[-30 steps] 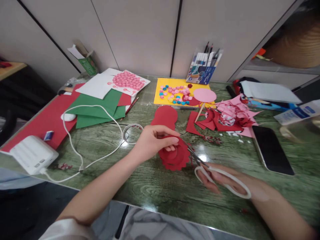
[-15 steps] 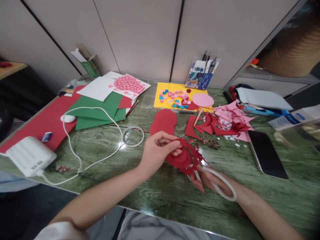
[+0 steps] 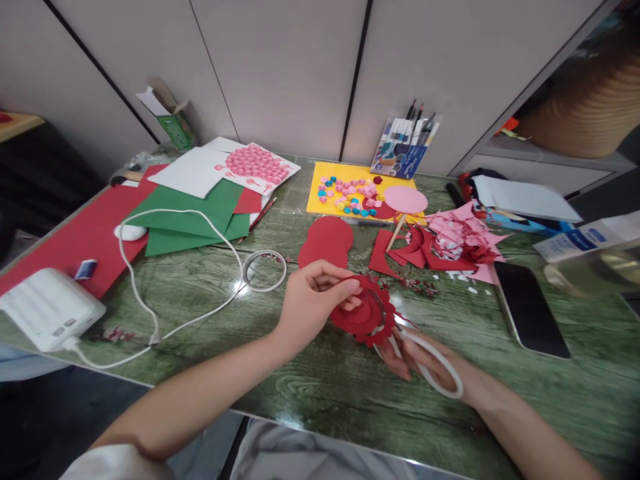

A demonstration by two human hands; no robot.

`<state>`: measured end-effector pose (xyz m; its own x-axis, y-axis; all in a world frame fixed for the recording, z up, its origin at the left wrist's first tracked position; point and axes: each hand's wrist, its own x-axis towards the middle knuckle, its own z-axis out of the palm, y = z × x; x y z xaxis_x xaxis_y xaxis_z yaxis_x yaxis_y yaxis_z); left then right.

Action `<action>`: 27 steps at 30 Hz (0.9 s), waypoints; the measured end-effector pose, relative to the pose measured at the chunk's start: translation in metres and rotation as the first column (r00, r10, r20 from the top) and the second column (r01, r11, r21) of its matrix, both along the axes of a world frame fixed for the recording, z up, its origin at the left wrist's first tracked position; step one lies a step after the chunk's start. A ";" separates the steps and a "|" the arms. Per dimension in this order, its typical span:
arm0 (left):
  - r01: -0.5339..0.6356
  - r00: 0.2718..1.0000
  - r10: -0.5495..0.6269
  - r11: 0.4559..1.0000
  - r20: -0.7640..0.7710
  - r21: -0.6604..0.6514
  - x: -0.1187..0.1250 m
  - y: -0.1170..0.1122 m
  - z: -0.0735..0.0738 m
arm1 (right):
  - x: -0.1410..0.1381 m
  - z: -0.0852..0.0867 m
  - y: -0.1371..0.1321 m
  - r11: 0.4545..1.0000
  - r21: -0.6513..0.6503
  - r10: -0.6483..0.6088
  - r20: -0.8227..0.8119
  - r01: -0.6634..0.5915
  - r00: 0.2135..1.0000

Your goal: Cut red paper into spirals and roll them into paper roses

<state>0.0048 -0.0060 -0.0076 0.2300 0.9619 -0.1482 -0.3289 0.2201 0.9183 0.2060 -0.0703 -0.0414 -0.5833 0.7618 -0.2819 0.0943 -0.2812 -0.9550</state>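
My left hand (image 3: pixel 307 303) pinches a red paper piece (image 3: pixel 361 319), thumb on top. The piece has layered rounds in its middle and a toothed outer edge. At its right edge, my right hand (image 3: pixel 417 357) is closed on white-handled scissors (image 3: pixel 447 387); one handle loop stands out beside the wrist. The red paper and my fingers hide most of the blades. Just beyond my left hand lie rounded red paper shapes (image 3: pixel 327 235), overlapping on the table. Red paper offcuts (image 3: pixel 383 253) lie farther right.
A yellow sheet (image 3: pixel 317 173) bears small coloured pieces. Beside it are a pink disc on a stick (image 3: pixel 406 199) and crumpled pink paper (image 3: pixel 463 230). A phone (image 3: pixel 531 310) lies right; a power bank (image 3: pixel 53 310) with a white cable (image 3: pixel 200 327) sits left, near green sheets (image 3: pixel 195 207).
The red piece has turned slightly in my hands, and my right hand with the scissors has shifted a little to the left. My left hand keeps its pinch.
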 end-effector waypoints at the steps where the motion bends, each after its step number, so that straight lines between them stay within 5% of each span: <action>1: -0.003 1.000 0.003 1.000 -0.004 0.004 0.000 0.000 0.000 | -0.001 0.002 0.000 1.000 0.007 0.003 -0.018 -0.003 1.000; 11: -0.007 1.000 0.007 1.000 0.010 0.010 0.002 0.000 -0.001 | -0.009 0.022 -0.001 0.998 -0.016 -0.057 0.026 0.057 0.998; 27: -0.034 0.999 0.035 0.999 -0.025 0.028 0.000 0.001 0.000 | -0.011 0.031 0.002 0.997 0.030 -0.072 0.080 0.069 0.994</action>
